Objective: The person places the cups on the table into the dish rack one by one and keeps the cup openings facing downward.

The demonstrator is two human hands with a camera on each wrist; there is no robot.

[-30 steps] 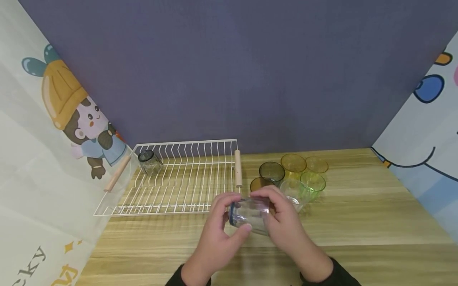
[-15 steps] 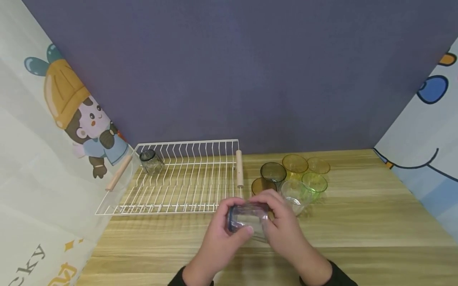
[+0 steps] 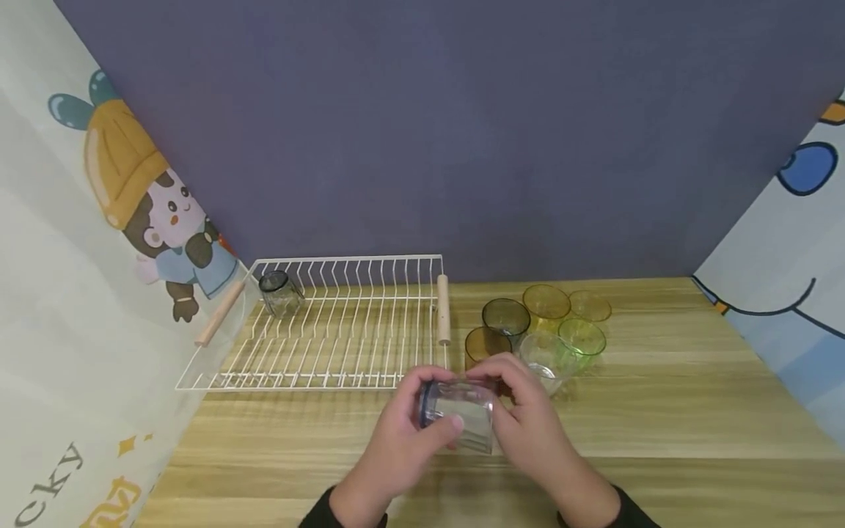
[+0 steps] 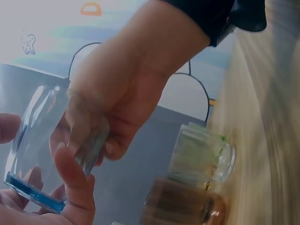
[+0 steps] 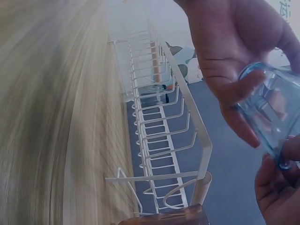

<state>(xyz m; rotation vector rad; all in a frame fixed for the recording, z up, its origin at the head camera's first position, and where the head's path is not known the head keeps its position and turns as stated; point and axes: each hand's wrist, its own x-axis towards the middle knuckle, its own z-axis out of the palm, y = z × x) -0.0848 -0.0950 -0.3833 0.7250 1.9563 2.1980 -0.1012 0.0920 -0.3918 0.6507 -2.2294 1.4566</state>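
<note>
A clear drinking glass with a blue rim lies sideways between both hands, above the front of the table. My left hand grips it around the rim end, with the thumb across its near side. The right hand holds the base end, its fingers over the far edge. In the left wrist view the glass shows its blue rim at the lower left, and the right hand is at its base. The right wrist view shows the glass with the left hand around its rim.
A white wire dish rack with wooden handles stands at the back left. One dark glass sits in its left end. Right of the rack several glasses stand together, including a brown glass, a grey glass and a green glass.
The glass has turned slightly in the hands, its base end tipping toward the front. Both hands keep hold of it and have shifted only a little. The head view has moved slightly.
</note>
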